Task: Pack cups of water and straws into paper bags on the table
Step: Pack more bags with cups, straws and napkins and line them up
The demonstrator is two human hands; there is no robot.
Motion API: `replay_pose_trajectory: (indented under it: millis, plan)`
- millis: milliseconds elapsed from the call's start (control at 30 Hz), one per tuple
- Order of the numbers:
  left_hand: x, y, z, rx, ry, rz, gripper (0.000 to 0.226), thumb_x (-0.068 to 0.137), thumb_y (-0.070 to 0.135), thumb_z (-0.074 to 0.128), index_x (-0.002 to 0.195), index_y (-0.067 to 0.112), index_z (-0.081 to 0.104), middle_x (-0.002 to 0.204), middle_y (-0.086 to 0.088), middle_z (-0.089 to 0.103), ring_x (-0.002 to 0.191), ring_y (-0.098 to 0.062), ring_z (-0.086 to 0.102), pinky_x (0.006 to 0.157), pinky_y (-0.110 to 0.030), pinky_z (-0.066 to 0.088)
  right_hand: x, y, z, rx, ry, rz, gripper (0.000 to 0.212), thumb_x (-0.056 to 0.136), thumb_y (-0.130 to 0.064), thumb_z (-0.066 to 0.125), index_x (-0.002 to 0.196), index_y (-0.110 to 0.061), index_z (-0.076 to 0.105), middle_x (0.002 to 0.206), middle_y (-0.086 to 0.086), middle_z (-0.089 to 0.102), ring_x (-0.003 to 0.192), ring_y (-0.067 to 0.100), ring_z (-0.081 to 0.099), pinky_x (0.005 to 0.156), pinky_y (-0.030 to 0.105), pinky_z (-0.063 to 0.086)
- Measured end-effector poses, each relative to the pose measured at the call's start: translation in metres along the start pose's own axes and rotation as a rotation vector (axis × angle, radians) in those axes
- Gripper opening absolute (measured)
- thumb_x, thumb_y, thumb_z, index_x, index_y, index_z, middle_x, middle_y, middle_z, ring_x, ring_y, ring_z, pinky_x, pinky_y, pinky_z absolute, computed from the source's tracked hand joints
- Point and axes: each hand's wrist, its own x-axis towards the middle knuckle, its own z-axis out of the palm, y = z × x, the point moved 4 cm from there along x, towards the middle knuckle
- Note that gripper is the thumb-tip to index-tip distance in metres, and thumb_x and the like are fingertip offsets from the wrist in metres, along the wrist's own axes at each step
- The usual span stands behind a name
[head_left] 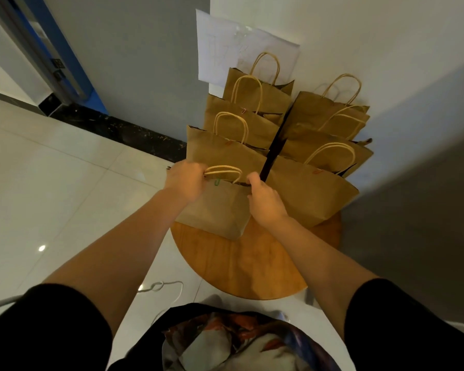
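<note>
Head view, near to far. Your black sleeves (51, 325) are framing the bottom edge; both bare forearms are reaching fwd over the round wooden table (241, 266). Your left hand (186, 180) is closing on the top left rim of the nearest paper bag (217, 210), right by its twisted-paper handles (223, 171); the hand is motion-blurred, so exact finger spread is unclear. Your right hand (265, 202) is pinching the bag's top right rim, fingers curled tight on the paper. A green clip (216, 182) is sitting on the rim btwn your hands. The bag is standing upright at the table's near-left, touching the bags behind it. Further back, more brown bags (311, 194) are standing in two rows, left and right, running toward the wall. Behind them, white paper sheets (241, 46) are leaning against the wall. Cups and straws aren't visible; bag contents are hidden.
</note>
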Motion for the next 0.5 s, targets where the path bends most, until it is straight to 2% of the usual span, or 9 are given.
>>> replay_pose_trajectory:
  millis: [67, 133, 200, 267, 367, 500]
  plan:
    - [-0.005, 0.002, -0.003, 0.135, 0.0, -0.08, 0.017, 0.093, 0.022, 0.052, 0.101, 0.01, 0.061, 0.095, -0.009, 0.062, 0.088, -0.022, 0.054, 0.079, -0.032, 0.048, -0.002, -0.002, -0.002, -0.027, 0.012, -0.003, 0.031, 0.092, -0.001, 0.047, 0.114, -0.019, 0.036, 0.102, 0.009, 0.058, 0.09, 0.029, 0.059, 0.073, 0.042, 0.052]
    - [-0.014, 0.009, -0.007, 0.336, -0.085, -0.189, 0.026, 0.09, 0.022, 0.053, 0.111, 0.008, 0.058, 0.108, -0.011, 0.06, 0.1, -0.024, 0.054, 0.086, -0.032, 0.046, -0.006, -0.002, -0.007, -0.053, 0.045, -0.018, 0.029, 0.092, -0.002, 0.048, 0.113, -0.018, 0.038, 0.099, 0.008, 0.057, 0.088, 0.026, 0.057, 0.068, 0.039, 0.05]
    - [-0.026, 0.022, -0.009, 0.396, -0.196, -0.251, 0.024, 0.09, 0.02, 0.052, 0.111, 0.011, 0.059, 0.101, -0.01, 0.061, 0.095, -0.024, 0.058, 0.086, -0.033, 0.049, -0.013, -0.004, -0.012, -0.055, 0.08, -0.046, 0.021, 0.093, -0.007, 0.049, 0.11, -0.017, 0.042, 0.101, 0.006, 0.057, 0.09, 0.023, 0.054, 0.066, 0.035, 0.047]
    - [-0.033, 0.043, -0.011, 0.33, -0.267, -0.257, 0.016, 0.09, 0.017, 0.052, 0.103, 0.012, 0.06, 0.087, -0.008, 0.059, 0.086, -0.023, 0.06, 0.081, -0.034, 0.051, -0.023, -0.004, -0.02, -0.048, 0.102, -0.073, 0.013, 0.094, -0.013, 0.049, 0.107, -0.016, 0.048, 0.105, 0.005, 0.057, 0.093, 0.022, 0.053, 0.068, 0.034, 0.046]
    - [-0.048, 0.093, -0.024, 0.249, -0.252, -0.179, 0.008, 0.09, 0.016, 0.052, 0.094, 0.013, 0.059, 0.072, -0.006, 0.048, 0.073, -0.022, 0.053, 0.07, -0.032, 0.047, -0.051, 0.006, -0.039, -0.027, 0.131, -0.09, 0.012, 0.094, -0.016, 0.049, 0.106, -0.014, 0.053, 0.108, 0.005, 0.057, 0.1, 0.022, 0.052, 0.08, 0.039, 0.049]
    - [-0.085, 0.171, -0.037, 0.147, -0.129, 0.032, 0.013, 0.091, 0.025, 0.052, 0.081, 0.019, 0.048, 0.069, 0.0, 0.043, 0.068, -0.018, 0.046, 0.064, -0.034, 0.038, -0.112, 0.038, -0.067, -0.004, 0.177, -0.073, 0.005, 0.092, -0.013, 0.049, 0.09, -0.014, 0.054, 0.092, 0.003, 0.052, 0.09, 0.024, 0.054, 0.071, 0.034, 0.045]
